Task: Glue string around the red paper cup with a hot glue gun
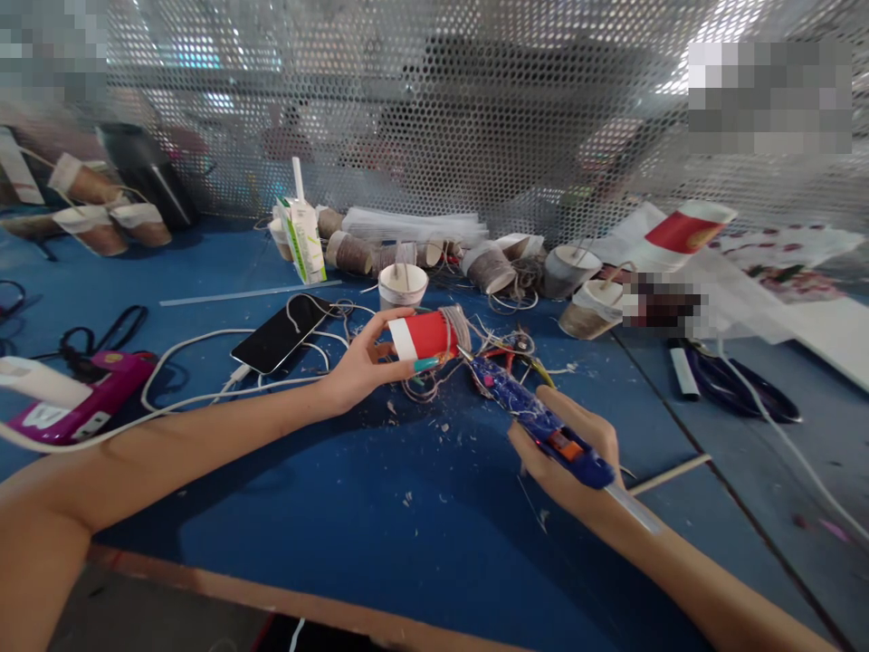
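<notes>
In the middle of the head view my left hand (367, 362) grips a red and white paper cup (424, 337) lying on its side in the air. Grey-beige cord (456, 326) is wound around the cup's right end. My right hand (577, 444) is wrapped around a blue hot glue gun (533, 407), with a clear glue stick (633, 509) sticking out of its back. The gun's metal nozzle is at the corded end of the cup; whether it touches cannot be seen. Behind the cup stands a white paper cup (403, 286), and loose cord lies underneath.
Left of my hand lie a phone (281, 333) with a white cable and a purple glue gun (88, 394). Cord-wrapped cups (490, 267) and a drink carton (303, 237) line the back, before a perforated metal screen (407, 109). Scissors (740, 385) lie right. Scraps dot the blue table (326, 534).
</notes>
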The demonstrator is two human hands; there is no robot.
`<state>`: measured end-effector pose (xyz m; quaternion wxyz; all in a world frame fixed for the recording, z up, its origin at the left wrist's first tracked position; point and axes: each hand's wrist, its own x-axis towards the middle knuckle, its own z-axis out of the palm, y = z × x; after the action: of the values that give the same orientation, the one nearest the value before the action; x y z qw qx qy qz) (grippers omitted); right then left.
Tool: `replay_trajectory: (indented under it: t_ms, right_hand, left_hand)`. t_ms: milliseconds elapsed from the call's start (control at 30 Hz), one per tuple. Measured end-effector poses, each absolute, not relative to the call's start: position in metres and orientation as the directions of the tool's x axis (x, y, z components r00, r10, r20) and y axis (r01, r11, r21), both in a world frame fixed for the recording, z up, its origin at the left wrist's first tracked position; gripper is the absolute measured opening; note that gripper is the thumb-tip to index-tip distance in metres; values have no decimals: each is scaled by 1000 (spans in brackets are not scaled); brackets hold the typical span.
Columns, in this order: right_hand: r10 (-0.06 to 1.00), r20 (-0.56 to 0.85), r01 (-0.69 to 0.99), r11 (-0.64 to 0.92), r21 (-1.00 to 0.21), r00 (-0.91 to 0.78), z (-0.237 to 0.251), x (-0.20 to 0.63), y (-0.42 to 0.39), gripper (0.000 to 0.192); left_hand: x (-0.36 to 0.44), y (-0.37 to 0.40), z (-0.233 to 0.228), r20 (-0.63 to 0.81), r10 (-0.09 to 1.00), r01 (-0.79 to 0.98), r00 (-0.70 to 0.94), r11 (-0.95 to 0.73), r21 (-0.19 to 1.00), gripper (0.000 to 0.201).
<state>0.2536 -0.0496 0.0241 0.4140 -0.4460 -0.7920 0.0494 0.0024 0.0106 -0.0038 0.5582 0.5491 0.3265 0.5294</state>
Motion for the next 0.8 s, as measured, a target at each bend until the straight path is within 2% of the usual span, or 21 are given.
replay_trajectory:
  t_ms: [200, 533, 800]
  right_hand:
    - [758, 605, 670, 583, -459, -245, 23, 254, -51, 32]
    - [754, 604, 656, 596, -463, -258, 25, 252, -51, 33]
    - [701, 657, 662, 636, -398, -279, 22, 256, -48, 32]
  left_hand:
    - [3, 12, -5, 217, 948, -291, 233, -145, 946, 69]
    - [2, 13, -5, 221, 941, -292, 256, -143, 946, 69]
    - [4, 10, -1, 162, 958, -346, 236, -73, 935, 66]
